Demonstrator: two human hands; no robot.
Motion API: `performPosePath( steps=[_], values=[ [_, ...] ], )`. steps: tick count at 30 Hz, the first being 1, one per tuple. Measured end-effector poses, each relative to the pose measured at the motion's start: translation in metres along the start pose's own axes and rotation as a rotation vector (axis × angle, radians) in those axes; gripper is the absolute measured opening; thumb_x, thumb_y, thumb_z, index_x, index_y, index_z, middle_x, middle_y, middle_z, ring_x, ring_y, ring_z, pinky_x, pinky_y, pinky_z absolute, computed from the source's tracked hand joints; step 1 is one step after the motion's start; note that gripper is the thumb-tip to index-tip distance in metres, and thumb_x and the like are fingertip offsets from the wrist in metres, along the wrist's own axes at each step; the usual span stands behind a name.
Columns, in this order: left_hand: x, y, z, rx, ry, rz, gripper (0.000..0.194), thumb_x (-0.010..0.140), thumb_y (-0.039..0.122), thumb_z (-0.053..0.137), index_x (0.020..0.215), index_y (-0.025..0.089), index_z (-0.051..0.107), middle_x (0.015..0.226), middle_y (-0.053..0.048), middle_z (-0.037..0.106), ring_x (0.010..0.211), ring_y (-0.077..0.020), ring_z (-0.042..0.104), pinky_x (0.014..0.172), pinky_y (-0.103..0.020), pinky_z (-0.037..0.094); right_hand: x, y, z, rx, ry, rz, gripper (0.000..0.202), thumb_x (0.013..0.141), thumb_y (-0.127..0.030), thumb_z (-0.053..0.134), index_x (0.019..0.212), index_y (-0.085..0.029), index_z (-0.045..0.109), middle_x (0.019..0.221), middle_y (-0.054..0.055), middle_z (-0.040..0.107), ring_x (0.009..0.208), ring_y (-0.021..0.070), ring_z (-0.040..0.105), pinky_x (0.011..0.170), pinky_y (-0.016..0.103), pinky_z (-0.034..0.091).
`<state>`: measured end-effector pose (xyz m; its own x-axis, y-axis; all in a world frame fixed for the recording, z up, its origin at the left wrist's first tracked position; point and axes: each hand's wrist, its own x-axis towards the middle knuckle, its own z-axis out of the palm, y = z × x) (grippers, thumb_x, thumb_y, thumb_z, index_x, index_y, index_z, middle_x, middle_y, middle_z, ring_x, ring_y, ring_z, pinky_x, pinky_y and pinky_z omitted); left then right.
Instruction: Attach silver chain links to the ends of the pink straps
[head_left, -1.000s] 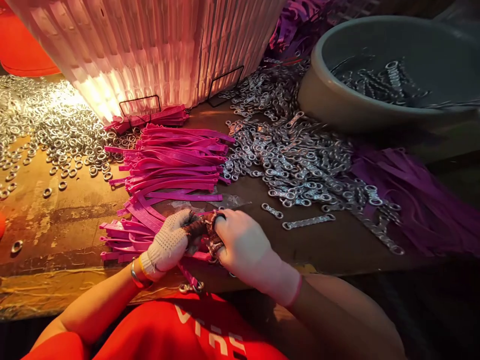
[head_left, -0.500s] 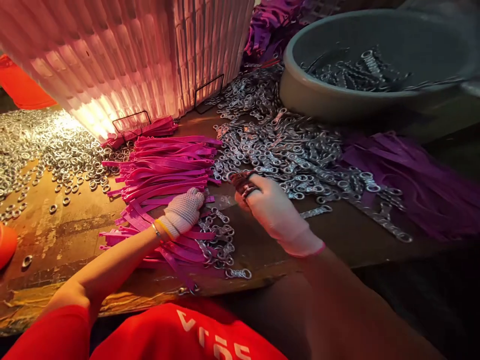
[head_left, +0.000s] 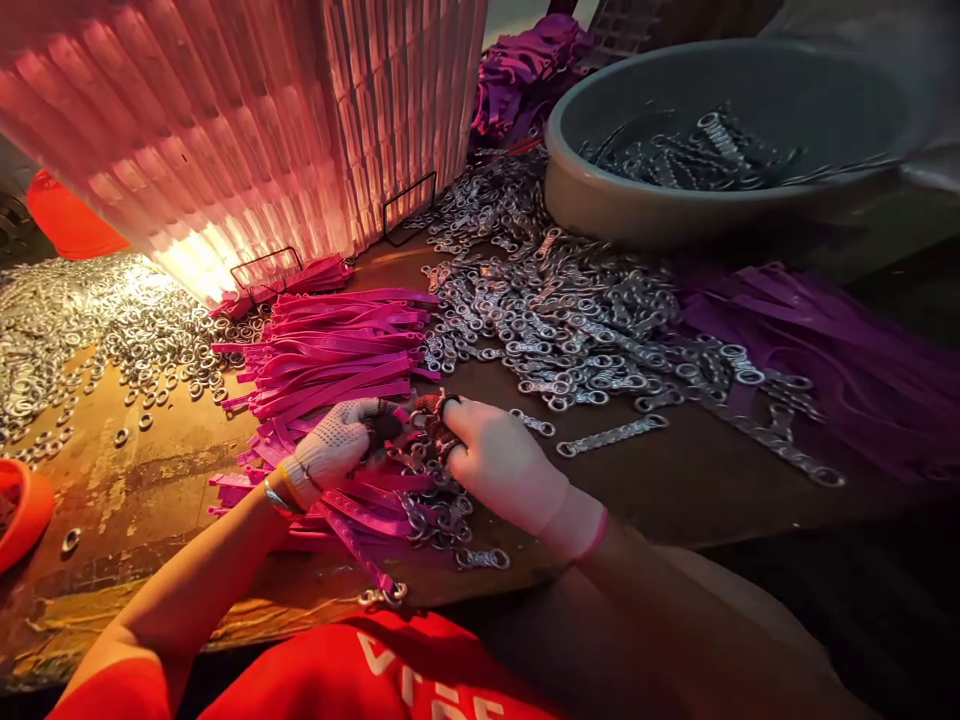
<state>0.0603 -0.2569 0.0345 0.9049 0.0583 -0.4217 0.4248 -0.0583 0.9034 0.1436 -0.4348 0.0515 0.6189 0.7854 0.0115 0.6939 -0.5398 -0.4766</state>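
Note:
My left hand (head_left: 341,438), in a white dotted glove, is closed on the end of a pink strap (head_left: 402,413). Just right of it, my right hand (head_left: 495,455), in a white glove with dark fingertips, is closed at the strap's tip. A small metal link appears pinched there, mostly hidden by the fingers. Under both hands lie pink straps (head_left: 367,508) joined to metal links (head_left: 442,515). Beyond them spreads a row of loose pink straps (head_left: 337,340). One strap with rings (head_left: 384,590) hangs toward the front edge.
Silvery metal links (head_left: 570,320) are heaped at right of centre, before a large grey tub (head_left: 675,215). Loose rings (head_left: 165,345) cover the left. A ribbed translucent panel (head_left: 247,130) stands behind. Purple straps (head_left: 817,370) lie right; an orange container (head_left: 34,510) sits at the left edge.
My right hand has moved left and nearer from the metal pile to meet my left hand. The left hand has shifted slightly, and the strap's end now shows between them.

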Motion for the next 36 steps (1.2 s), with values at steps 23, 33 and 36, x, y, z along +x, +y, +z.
performPosePath(
  steps=[23,33,36],
  values=[
    [-0.024,0.002,-0.004,0.508,-0.076,0.387,0.018,0.091,0.022,0.049,0.085,0.014,0.065,0.085,-0.002,0.066,0.079,-0.0137,0.058,0.078,-0.025,0.047,-0.02,-0.025,0.025,-0.462,0.134,-0.225,0.015,0.078,-0.01,0.055,0.066,-0.016,0.062,0.07,0.011,0.059,0.063,0.0199,0.043,0.059,0.034,0.017],
    [-0.029,-0.002,-0.011,0.78,-0.07,0.423,0.019,0.082,0.01,0.045,0.086,0.016,0.062,0.083,-0.003,0.067,0.072,-0.0134,0.057,0.069,-0.023,0.044,-0.021,-0.018,0.038,-0.466,0.297,-0.351,0.015,0.081,-0.015,0.055,0.068,-0.016,0.063,0.068,0.01,0.055,0.064,0.0201,0.037,0.06,0.035,0.019],
    [-0.03,-0.002,-0.01,0.88,-0.03,0.415,0.015,0.08,0.011,0.045,0.083,0.016,0.06,0.08,-0.004,0.065,0.068,-0.0143,0.054,0.065,-0.025,0.042,-0.022,-0.016,0.04,-0.485,0.31,-0.365,0.014,0.081,-0.016,0.055,0.069,-0.016,0.063,0.068,0.01,0.054,0.065,0.0207,0.037,0.06,0.034,0.019]
  ],
)
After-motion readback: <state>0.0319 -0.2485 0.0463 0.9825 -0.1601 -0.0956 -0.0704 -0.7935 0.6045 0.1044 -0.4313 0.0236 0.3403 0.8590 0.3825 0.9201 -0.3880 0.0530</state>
